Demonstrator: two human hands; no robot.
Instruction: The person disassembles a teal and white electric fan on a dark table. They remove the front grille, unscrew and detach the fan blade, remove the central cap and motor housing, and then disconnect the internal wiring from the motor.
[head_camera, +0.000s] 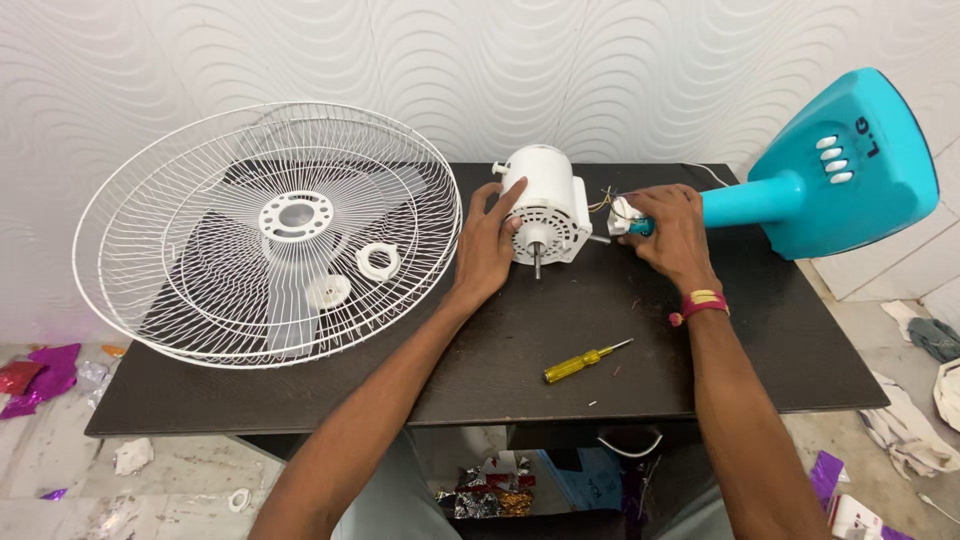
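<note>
A white fan motor housing (546, 196) with a short metal shaft sits at the back middle of the dark table (560, 330). My left hand (487, 240) grips its left side. My right hand (672, 228) is closed around the white neck joint where the turquoise fan stand (835, 165) meets the motor; thin wires show between them. The stand lies on its side with its round base off the table's right edge.
Two white wire fan guards (265, 230) lie stacked on the left, with grey blades, a white ring nut (378, 261) and a cap (328, 291) inside. A yellow-handled screwdriver (583, 361) lies near the front edge. Scraps of paper and foil litter the floor.
</note>
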